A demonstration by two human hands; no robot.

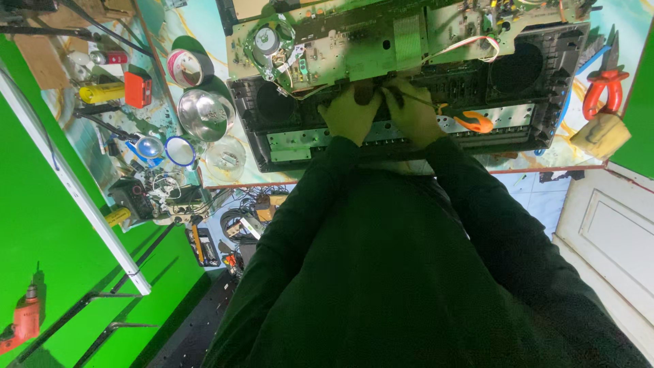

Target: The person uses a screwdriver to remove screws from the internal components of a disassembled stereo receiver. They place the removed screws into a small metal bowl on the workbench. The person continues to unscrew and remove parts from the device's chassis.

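Observation:
An opened black electronic chassis [518, 126] with round speaker holes lies on the bench, and a green circuit board [354, 48] is tipped up behind it. Both my hands meet at the chassis's middle. My left hand [349, 114] curls its fingers on a small dark part [365, 92] between the two hands. My right hand [413, 114] closes over the thin shaft of a screwdriver, whose orange handle [475, 123] sticks out to the right. What the fingertips touch underneath is hidden.
Left of the chassis stand a metal bowl [204, 112], a tape roll [187, 67], a blue-rimmed magnifier [180, 151] and tangled wires. Orange-handled pliers [603, 92] lie at the bench's right end. A white door [606, 225] is lower right, an orange drill [24, 320] lower left.

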